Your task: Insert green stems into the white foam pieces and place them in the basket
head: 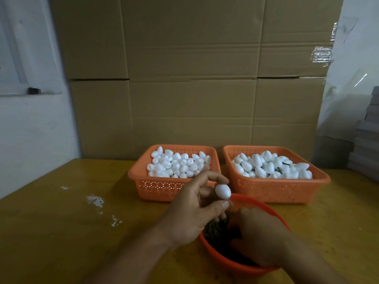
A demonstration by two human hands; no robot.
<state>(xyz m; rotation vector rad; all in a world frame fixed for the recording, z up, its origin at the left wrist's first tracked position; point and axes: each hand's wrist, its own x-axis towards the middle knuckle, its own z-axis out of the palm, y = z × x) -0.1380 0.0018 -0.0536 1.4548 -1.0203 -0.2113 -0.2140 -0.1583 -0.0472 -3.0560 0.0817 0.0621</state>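
the left hand (196,203) pinches one small white egg-shaped foam piece (223,190) between thumb and fingertips, held up just above the far rim of the round orange plastic bowl (215,254). the right hand (258,236) is down inside that bowl, in the dark green stems (215,230), so i'd say this is the "fish out one stem" step.

to do it well i'd pull a single stem free of the tangle, not a clump, then turn the foam so its blunt end faces the stem and push straight along the long axis. foam like that probably crumbles if you go in crooked, and the white crumbs (95,200) on the yellow wooden table (61,242) hint at that.

the finished ones look to go in the right orange perforated basket (276,189), where bits of green show between the white pieces; the left orange perforated basket (164,189) seems to hold plain ones.

hard to see: the right fingers are buried behind the hand's back, so i can't tell if they've got a stem or not. the bowl's near edge is hidden by the forearm.
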